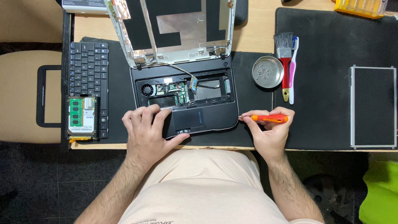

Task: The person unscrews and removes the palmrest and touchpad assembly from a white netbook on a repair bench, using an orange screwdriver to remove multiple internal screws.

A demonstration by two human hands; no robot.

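A small black laptop (215, 118) lies open on the desk mat with its keyboard removed, showing a fan and circuit board inside. Its lid (174, 29) has no screen panel and shows bare metal and black foil. My left hand (147, 132) rests flat on the left palm rest, thumb at the front edge near the touchpad. My right hand (271, 132) holds an orange screwdriver (269, 119) horizontally just right of the laptop, its tip pointing at the laptop's right edge.
A detached keyboard (89, 70) lies at the left with a hard drive and green memory stick (81, 117) on it. A round metal dish of screws (267, 71), a brush (285, 58) and toothbrush (292, 70) sit to the right. A removed screen panel (373, 106) lies far right.
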